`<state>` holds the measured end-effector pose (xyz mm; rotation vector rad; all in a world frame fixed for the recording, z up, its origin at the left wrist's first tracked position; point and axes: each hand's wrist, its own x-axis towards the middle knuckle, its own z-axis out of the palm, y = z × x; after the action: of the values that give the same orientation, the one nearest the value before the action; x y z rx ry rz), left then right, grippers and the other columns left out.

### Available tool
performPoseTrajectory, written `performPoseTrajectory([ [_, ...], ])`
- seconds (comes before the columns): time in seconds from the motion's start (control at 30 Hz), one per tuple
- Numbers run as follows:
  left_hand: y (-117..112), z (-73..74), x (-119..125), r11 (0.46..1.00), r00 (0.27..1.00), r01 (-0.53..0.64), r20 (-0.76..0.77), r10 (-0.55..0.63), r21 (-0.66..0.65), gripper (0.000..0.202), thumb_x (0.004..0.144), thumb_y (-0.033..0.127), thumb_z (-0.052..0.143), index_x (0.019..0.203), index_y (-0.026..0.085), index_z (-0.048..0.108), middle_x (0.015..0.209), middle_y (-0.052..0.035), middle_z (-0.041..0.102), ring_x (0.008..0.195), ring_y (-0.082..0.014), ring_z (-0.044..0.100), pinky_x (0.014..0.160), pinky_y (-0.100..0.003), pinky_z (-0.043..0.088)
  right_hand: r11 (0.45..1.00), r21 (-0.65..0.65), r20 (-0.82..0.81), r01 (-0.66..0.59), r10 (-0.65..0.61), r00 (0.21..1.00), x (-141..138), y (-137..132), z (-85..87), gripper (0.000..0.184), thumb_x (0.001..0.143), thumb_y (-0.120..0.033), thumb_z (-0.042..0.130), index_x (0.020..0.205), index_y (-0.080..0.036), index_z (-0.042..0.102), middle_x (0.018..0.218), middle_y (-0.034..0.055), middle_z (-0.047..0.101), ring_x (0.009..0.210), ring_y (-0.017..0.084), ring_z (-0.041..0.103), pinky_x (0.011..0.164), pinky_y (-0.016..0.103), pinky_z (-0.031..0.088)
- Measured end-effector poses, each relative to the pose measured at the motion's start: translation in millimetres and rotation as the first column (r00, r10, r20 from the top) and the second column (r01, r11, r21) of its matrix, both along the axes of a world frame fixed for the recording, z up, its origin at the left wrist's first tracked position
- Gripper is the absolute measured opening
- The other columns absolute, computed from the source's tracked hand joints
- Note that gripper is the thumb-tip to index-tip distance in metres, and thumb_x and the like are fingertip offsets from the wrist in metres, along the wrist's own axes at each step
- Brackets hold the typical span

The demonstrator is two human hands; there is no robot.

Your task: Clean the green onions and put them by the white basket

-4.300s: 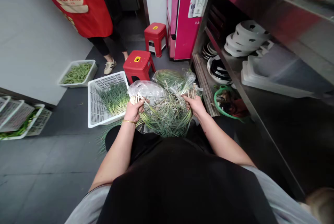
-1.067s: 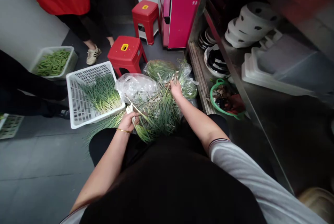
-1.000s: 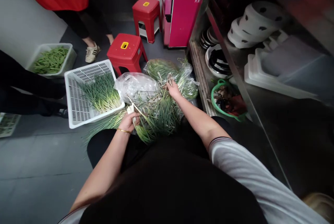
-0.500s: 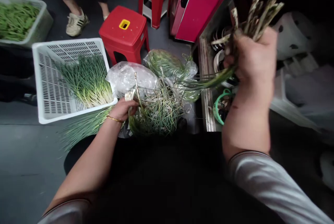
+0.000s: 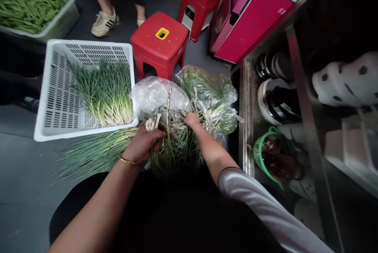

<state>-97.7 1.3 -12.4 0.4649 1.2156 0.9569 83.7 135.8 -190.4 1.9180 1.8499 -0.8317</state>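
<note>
My left hand (image 5: 145, 143) is closed around a small bunch of scallions, whose white ends (image 5: 153, 122) stick up above the fingers. Beside it, a long pale stalk (image 5: 168, 107) rises from the pile. My right hand (image 5: 191, 120) reaches down into the heap of tangled scallions and dry trimmings (image 5: 184, 143). Its fingers look closed on scallions with brownish ends, though they are partly hidden. Under my left wrist lies a spread of long green scallions (image 5: 97, 151). A white basket (image 5: 43, 99) to the left holds a neat bundle of scallions (image 5: 108, 91).
Clear plastic bags (image 5: 159, 93) lie beyond the heap, one with greens inside (image 5: 203, 84). Two red stools (image 5: 159, 50) stand behind. On the right is a metal shelf (image 5: 246, 127) with a green basket (image 5: 260, 150). A crate of green beans (image 5: 32, 11) and another person's shoe (image 5: 104, 23) are at upper left.
My right hand has come down from the raised upper right, where it gripped a bunch of scallions, into the heap. My left hand keeps its bunch. The view has shifted to the right.
</note>
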Motion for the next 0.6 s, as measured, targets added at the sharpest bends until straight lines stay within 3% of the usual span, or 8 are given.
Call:
performPoseTrajectory([
  [0.13,2,2.5,-6,0.999,0.999,-0.047,-0.005,0.047,-0.017,0.017,0.057,0.021,0.069,0.066,0.013,0.057,0.048,0.0009,0.057,0.032,-0.0051,0.035,0.034,-0.020,0.025,0.998,0.005,-0.006,0.063,-0.063,0.998,13,-1,-16.9,0.034,0.082,-0.029,0.061,0.111,-0.012,0.066,0.115,0.0182,0.066,0.107,0.026,0.063,0.088,0.030,0.046],
  [0.23,5,3.6,-9,0.997,0.997,-0.073,0.002,0.073,0.009,0.018,0.055,0.020,0.069,0.067,0.013,0.057,0.055,-0.0007,0.062,0.032,-0.0046,0.035,0.033,-0.019,0.024,0.987,0.115,-0.120,0.116,-0.102,0.988,40,-6,-1.9,0.036,0.087,-0.031,0.053,0.117,-0.015,0.063,0.117,0.0135,0.065,0.108,0.022,0.061,0.091,0.029,0.044],
  [0.3,6,2.4,-8,0.997,0.997,-0.074,0.008,0.074,0.017,0.019,0.055,0.019,0.070,0.066,0.013,0.056,0.052,-0.0001,0.060,0.031,-0.0045,0.035,0.033,-0.019,0.023,0.948,0.212,-0.334,0.237,-0.157,0.929,63,-16,23.5,0.034,0.086,-0.030,0.051,0.114,-0.014,0.063,0.112,0.0110,0.067,0.103,0.021,0.062,0.089,0.029,0.044],
  [0.37,5,-0.2,-4,0.998,0.998,-0.064,0.018,0.064,0.015,0.019,0.054,0.020,0.071,0.064,0.013,0.056,0.049,0.0002,0.058,0.031,-0.0047,0.034,0.032,-0.019,0.022,0.888,0.227,-0.584,0.400,-0.205,0.785,82,-34,57.4,0.032,0.083,-0.032,0.054,0.105,-0.013,0.065,0.102,0.0085,0.069,0.095,0.020,0.062,0.085,0.030,0.046],
  [0.43,3,-2.8,4,0.999,0.998,-0.051,0.029,0.051,0.015,0.020,0.052,0.020,0.072,0.063,0.013,0.056,0.046,0.0007,0.056,0.030,-0.0049,0.034,0.032,-0.019,0.020,0.845,0.151,-0.750,0.513,-0.241,0.616,87,-60,93.0,0.034,0.077,-0.040,0.060,0.096,-0.013,0.066,0.087,0.0058,0.069,0.082,0.020,0.062,0.076,0.031,0.048],
  [0.5,1,-3.3,17,0.999,0.998,-0.045,0.052,0.044,0.016,0.022,0.051,0.020,0.073,0.058,0.014,0.053,0.041,0.0033,0.049,0.030,-0.0048,0.033,0.032,-0.019,0.020,0.831,0.039,-0.830,0.555,-0.283,0.481,76,-90,124.1,0.038,0.070,-0.045,0.067,0.092,-0.014,0.067,0.071,0.0026,0.065,0.067,0.018,0.059,0.066,0.030,0.048],
  [0.6,-7,2.9,40,0.998,0.993,-0.054,0.107,0.050,0.036,0.029,0.051,0.020,0.073,0.052,0.016,0.045,0.035,0.0069,0.038,0.030,-0.0046,0.032,0.034,-0.019,0.020,0.887,-0.117,-0.855,0.446,-0.319,0.409,41,-130,156.5,0.037,0.062,-0.044,0.073,0.084,-0.015,0.067,0.057,-0.0006,0.058,0.058,0.016,0.054,0.060,0.030,0.046],
])
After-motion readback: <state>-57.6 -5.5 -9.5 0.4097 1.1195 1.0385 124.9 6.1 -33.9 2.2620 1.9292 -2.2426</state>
